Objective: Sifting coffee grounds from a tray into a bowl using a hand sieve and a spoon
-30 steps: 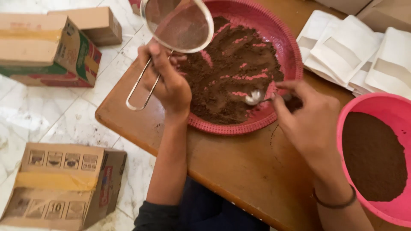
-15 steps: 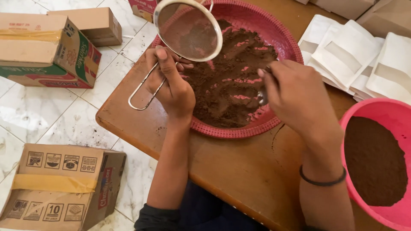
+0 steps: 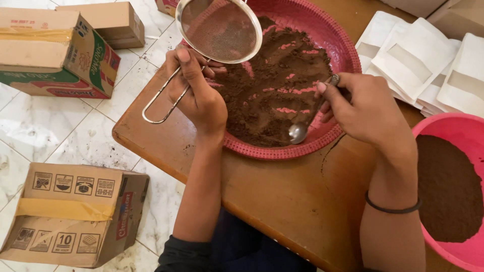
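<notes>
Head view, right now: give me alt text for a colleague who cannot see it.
The left hand holds a round wire-mesh metal strainer over a red round plastic tray of brown powder, while the right hand holds a small metal spoon at its near rim. The tray sits on a brown wooden table.

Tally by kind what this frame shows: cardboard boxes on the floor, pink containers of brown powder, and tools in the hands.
Cardboard boxes on the floor: 4
Pink containers of brown powder: 2 (tray, tub)
Tools in hands: 2 (sieve, spoon)
Total: 8
</notes>
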